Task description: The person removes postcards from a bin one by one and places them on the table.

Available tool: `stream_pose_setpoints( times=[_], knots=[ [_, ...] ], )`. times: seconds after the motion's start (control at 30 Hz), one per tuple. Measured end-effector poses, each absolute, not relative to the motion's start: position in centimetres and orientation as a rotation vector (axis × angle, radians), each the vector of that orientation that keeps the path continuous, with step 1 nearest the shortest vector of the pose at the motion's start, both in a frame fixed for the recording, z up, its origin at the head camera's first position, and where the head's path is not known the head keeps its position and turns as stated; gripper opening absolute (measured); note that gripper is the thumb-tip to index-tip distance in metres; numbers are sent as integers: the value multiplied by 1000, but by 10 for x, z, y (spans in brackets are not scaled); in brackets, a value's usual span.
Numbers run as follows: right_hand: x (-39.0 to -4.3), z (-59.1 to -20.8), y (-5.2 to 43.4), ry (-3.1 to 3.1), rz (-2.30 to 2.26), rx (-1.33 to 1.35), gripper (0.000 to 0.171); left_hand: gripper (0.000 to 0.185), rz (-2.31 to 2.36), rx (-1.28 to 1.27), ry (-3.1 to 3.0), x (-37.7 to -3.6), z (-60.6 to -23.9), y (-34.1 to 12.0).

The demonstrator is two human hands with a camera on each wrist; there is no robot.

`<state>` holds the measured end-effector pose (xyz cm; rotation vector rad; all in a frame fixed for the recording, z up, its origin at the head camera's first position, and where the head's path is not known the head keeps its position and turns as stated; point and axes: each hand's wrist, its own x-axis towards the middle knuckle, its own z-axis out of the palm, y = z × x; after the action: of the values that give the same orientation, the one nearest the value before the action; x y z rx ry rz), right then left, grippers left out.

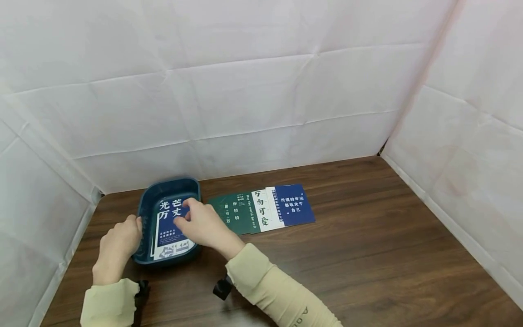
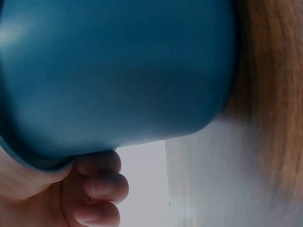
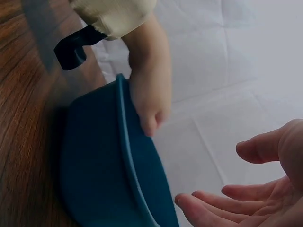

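the left hand (image 1: 119,240) grips the blue basket (image 1: 168,262) at nine o'clock, likely to steady it; the right hand (image 1: 204,223), fingers parted and empty, hovers at three o'clock by printed cards (image 1: 168,234) inside

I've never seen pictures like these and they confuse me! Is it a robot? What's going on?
No robot, just a person's two bare hands. The widest picture comes from a camera worn on the person's head, looking down. The other two come from a small black camera on each wrist, so things look close and tilted. On the brown table stands a blue tub with printed cards inside; beside it lies a row of overlapping cards, green, white and blue. The left hand grips the tub's rim. The right hand hangs over the tub and seems to hold nothing.
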<state>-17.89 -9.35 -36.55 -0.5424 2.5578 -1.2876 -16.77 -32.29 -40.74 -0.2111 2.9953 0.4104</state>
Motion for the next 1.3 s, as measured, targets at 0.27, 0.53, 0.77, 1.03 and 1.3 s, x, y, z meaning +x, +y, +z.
stream_pose_setpoints(
  times=[0.27,0.53,0.77,1.03,1.3],
  knots=[
    [-187,-373,-122,2598,-1133,-521,56,43,416,-225,2977,-169,-407,-322],
    [-196,-382,-150,2685,-941,-333,61,46,426,-228,2944,-169,-406,-323],
    [-195,-396,-163,2620,-1051,-141,73,47,423,-232,2936,-170,-405,-324],
    [-199,-415,-168,2436,-1383,77,82,44,437,-203,2980,-167,-408,-324],
    [-202,-422,-174,2377,-1513,222,83,43,441,-209,2983,-168,-409,-323]
  ],
)
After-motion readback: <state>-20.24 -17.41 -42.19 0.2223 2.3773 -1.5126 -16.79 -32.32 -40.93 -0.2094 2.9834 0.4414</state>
